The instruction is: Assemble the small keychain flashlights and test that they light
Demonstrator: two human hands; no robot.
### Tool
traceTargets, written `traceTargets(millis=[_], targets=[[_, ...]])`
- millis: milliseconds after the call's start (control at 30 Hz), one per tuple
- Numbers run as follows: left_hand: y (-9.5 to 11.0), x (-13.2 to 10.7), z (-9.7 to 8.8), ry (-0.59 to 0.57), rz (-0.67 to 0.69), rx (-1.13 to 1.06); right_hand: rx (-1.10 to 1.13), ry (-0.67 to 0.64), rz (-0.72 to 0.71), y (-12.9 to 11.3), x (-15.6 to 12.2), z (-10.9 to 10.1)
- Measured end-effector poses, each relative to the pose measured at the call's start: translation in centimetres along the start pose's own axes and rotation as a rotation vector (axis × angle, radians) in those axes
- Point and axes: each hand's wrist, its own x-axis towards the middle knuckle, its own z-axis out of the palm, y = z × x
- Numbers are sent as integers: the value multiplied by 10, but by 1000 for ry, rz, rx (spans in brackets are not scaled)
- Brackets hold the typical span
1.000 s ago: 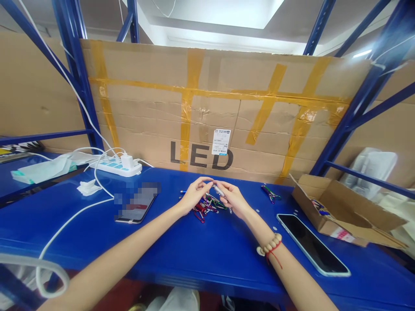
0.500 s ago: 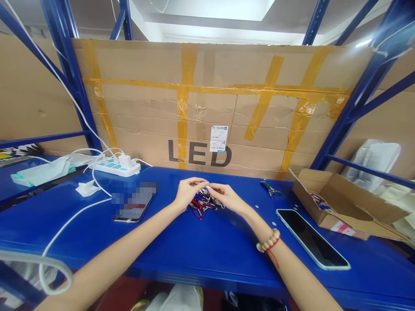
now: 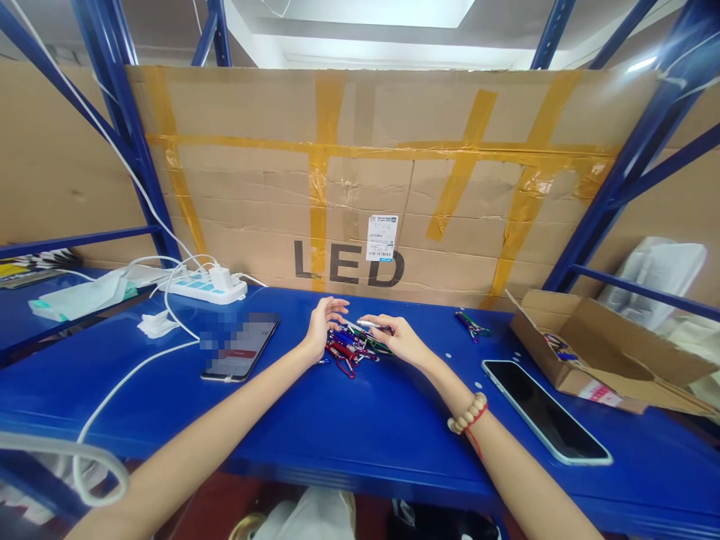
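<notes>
In the middle of the blue table lies a pile of small coloured metal tubes with carabiner clips, mostly red, blue, green and purple. My right hand is over the pile's right side, its fingers closed on a slim silver pen-like tube that points left. At the pile's left edge is my left hand, fingers spread and nothing in them. A similar green and purple clip piece lies apart, farther right.
To the right are a phone in a pale case and an open cardboard box with small packs inside. A second phone, a white power strip and loose white cables are on the left. Large cardboard stands behind.
My hands were together at the fingertips over the pile. They have since parted; my left hand has opened and the silver tube shows in my right hand.
</notes>
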Motion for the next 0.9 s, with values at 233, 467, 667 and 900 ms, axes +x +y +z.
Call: traceTargets(millis=[233, 467, 667, 900], targets=[[0, -1, 2, -22, -31, -27, -34, -22, -29, -1, 0, 1], [0, -2, 2, -27, -35, -20, 47, -27, -11, -4, 0, 7], [0, -3, 3, -34, -46, 0, 2, -2, 41, -5, -1, 6], [-1, -3, 3, -32, -42, 4, 72, -26, 16, -10, -2, 4]])
